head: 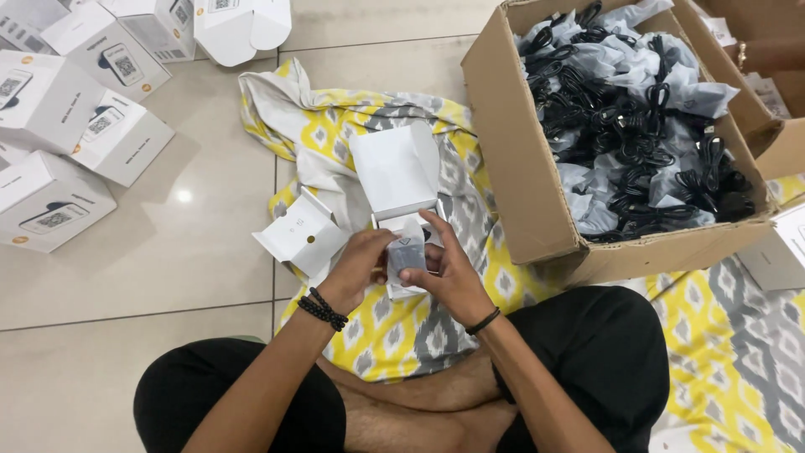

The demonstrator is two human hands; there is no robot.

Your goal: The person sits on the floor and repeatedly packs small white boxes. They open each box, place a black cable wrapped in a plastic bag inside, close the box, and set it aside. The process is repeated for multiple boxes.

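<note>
Left hand (pixel 356 267) and right hand (pixel 449 273), fingers closed around small plastic-wrapped item (pixel 407 252), held at mouth of open white box (pixel 401 180), left of cardboard carton (pixel 537 168) of bagged black cables (pixel 637 126). Step judged: packing. Next: careful seating inside, then flap closure.

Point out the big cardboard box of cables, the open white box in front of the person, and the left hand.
cardboard box (pixel 528 180): head view, its bare left wall.
open white box (pixel 394 172): head view, raised lid.
left hand (pixel 356 268): head view, back of hand.
</note>
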